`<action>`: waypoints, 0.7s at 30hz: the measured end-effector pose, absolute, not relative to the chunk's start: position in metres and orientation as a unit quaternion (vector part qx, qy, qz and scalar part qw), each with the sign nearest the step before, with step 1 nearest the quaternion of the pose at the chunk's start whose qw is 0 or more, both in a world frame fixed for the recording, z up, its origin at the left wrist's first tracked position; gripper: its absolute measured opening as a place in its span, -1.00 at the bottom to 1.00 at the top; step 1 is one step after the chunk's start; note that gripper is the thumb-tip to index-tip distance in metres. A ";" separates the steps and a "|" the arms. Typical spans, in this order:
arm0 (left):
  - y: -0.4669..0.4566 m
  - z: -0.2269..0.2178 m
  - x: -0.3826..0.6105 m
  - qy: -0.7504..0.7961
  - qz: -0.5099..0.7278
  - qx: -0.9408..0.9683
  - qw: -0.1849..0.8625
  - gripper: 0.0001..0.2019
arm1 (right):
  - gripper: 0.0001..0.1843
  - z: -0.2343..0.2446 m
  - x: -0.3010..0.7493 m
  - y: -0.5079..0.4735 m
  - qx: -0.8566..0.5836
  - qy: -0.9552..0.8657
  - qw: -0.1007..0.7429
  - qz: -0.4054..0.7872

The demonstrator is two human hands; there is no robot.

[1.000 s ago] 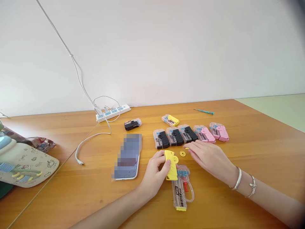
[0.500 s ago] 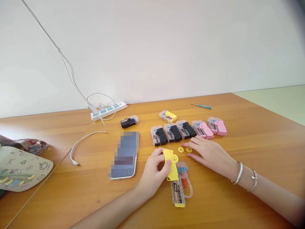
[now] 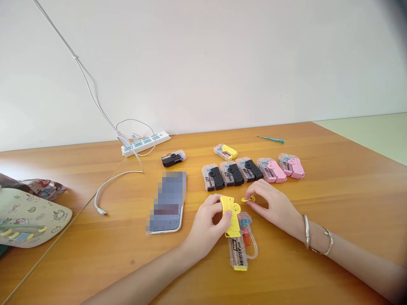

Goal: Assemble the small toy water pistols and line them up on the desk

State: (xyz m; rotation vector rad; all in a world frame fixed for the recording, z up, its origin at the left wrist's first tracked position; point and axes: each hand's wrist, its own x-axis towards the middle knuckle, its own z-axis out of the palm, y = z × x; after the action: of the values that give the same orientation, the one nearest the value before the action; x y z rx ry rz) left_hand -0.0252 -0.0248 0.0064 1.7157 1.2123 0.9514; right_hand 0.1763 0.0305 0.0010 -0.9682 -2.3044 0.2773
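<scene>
My left hand (image 3: 211, 218) is closed round the yellow handle of a mini water gun (image 3: 231, 218), thumb on its near face. The gun's clear body, lettered "MINI WATER GUN", reaches toward me and ends in a yellow edge. Beside it show a red plunger (image 3: 246, 239) and a clear looped tube (image 3: 255, 245). To the right, my right hand (image 3: 270, 201) pinches a small yellow disc (image 3: 244, 200) between thumb and fingertips. A second yellow disc (image 3: 252, 198) lies right by those fingers, partly covered.
Behind my hands stand black water guns (image 3: 233, 173), pink ones (image 3: 291, 165) and another yellow one (image 3: 225, 151). One black gun (image 3: 173, 158) lies apart. A phone (image 3: 168, 203), power strip (image 3: 146, 144), white cable (image 3: 108, 184), screwdriver (image 3: 271, 139) and patterned bag (image 3: 32, 218) are also here.
My right fingers have closed on one yellow disc and tilted it up off the table. My left hand keeps its hold on the water gun. The view has shifted slightly.
</scene>
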 end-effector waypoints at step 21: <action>-0.024 0.010 -0.025 0.463 0.347 0.717 0.390 -0.67 | -0.85 0.011 0.164 0.002 -0.262 -0.867 0.402 0.132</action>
State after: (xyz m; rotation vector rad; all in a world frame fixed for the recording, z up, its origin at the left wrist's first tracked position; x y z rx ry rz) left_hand -0.0253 -0.0240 0.0100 1.8217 1.1776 0.8811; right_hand 0.1641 0.0016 0.0114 -0.6627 -2.1912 0.3345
